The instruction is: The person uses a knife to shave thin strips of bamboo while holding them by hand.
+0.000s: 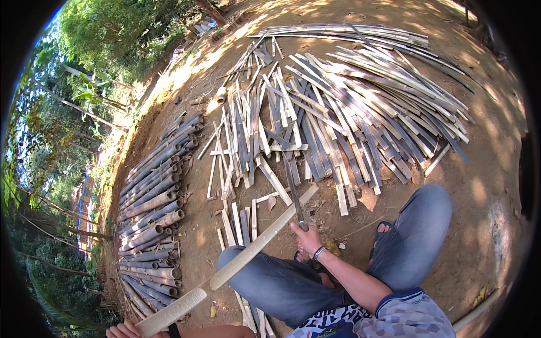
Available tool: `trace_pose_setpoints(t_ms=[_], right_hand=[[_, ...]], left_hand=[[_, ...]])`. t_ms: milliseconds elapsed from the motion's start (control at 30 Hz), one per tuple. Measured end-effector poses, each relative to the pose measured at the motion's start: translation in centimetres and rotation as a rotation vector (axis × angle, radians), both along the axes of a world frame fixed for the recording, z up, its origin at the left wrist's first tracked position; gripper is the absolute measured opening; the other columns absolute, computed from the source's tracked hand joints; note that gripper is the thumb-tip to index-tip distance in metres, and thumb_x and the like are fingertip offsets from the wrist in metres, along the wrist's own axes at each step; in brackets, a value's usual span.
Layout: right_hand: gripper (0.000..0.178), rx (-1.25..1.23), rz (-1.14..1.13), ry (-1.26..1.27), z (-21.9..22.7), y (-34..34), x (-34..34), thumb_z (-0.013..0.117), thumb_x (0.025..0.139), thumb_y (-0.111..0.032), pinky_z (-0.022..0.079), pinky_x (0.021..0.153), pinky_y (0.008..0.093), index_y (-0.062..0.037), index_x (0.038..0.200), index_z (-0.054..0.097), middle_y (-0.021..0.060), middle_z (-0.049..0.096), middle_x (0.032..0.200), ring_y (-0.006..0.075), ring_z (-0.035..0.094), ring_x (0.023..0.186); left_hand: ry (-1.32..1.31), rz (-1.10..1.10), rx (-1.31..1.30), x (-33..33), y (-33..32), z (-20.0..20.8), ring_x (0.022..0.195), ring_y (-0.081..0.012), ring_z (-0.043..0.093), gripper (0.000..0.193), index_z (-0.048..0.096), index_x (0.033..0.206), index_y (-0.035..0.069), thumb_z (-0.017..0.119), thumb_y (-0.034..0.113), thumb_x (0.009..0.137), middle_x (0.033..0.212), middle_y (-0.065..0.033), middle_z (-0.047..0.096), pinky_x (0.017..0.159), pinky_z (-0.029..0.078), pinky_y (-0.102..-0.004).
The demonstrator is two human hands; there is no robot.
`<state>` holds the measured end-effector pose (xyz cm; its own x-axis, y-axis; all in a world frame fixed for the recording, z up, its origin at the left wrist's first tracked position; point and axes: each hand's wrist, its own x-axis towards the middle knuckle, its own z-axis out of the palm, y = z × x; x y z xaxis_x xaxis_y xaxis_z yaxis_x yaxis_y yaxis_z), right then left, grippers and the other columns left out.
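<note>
At the lower left, the fingers of my left hand [125,330] are wrapped round the end of a pale split bamboo strip [172,312]. A second pale length [259,248] continues along the same line across my left knee, its far tip beyond my right hand. A break shows between the two lengths; whether they are joined there I cannot tell. My right hand [309,241] grips the handle of a long, narrow, dark-bladed machete [293,188]. Its blade points away from me and meets or crosses the strip near its far end.
A large heap of split bamboo slats [360,112] spreads over the dirt ground ahead. Stacked dark bamboo poles [149,208] lie at the left. A few slats [239,225] lie beside my left knee. Trees [112,34] stand beyond, and a pole [476,310] lies at the lower right.
</note>
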<state>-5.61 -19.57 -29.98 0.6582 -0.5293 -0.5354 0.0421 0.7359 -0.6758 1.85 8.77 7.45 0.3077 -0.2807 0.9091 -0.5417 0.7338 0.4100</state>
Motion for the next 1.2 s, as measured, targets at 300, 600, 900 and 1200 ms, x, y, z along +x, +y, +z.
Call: trace_pose_setpoints(t_ms=[300,600,900,1200], right_hand=[[0.028,-0.242,-0.024,-0.272,9.6,-4.5,0.8,0.065,0.090,-0.031,0.030,0.035,0.0231,-0.0071,0.082,0.052,-0.0055,0.039,0.051,0.0047,0.037,0.038],[0.042,-0.491,-0.212,-0.173,20.3,-21.5,-0.1,0.080,0.073,-0.038,0.030,0.033,0.0241,-0.0105,0.061,0.051,-0.0043,0.042,0.048,0.0061,0.037,0.035],[0.027,-0.618,-0.358,-0.077,21.4,-33.9,-5.8,0.078,0.073,-0.023,0.031,0.033,0.0233,-0.0059,0.068,0.057,-0.0023,0.047,0.051,0.0062,0.039,0.036],[0.031,-1.251,-0.578,0.090,23.9,-36.9,-9.1,0.080,0.070,-0.024,0.048,0.062,0.0280,0.0011,0.082,0.065,0.0060,0.066,0.072,0.0127,0.060,0.063]], left_hand=[[0.157,0.723,-0.619,-4.3,3.9,-5.5,0.049,-0.0132,0.043,0.056,0.050,0.080,0.009,0.035,0.061,0.094,0.063,-0.0023,0.047,0.046,0.037,-0.0248],[0.224,0.326,-0.573,-9.3,-6.5,-12.9,0.078,-0.0238,0.055,0.043,0.052,0.096,0.006,0.044,0.048,0.090,0.083,-0.0086,0.054,0.071,0.046,-0.0379],[-0.699,0.026,0.415,-9.2,-11.1,-23.4,0.116,-0.0459,0.051,0.036,0.052,0.116,0.004,0.061,0.022,0.086,0.121,-0.0271,0.054,0.097,0.038,-0.0630],[-0.857,0.243,1.289,-9.8,-16.2,-19.8,0.139,-0.0419,0.019,0.084,0.025,0.146,0.006,0.064,0.042,0.081,0.150,-0.0248,0.020,0.112,0.020,-0.0535]])
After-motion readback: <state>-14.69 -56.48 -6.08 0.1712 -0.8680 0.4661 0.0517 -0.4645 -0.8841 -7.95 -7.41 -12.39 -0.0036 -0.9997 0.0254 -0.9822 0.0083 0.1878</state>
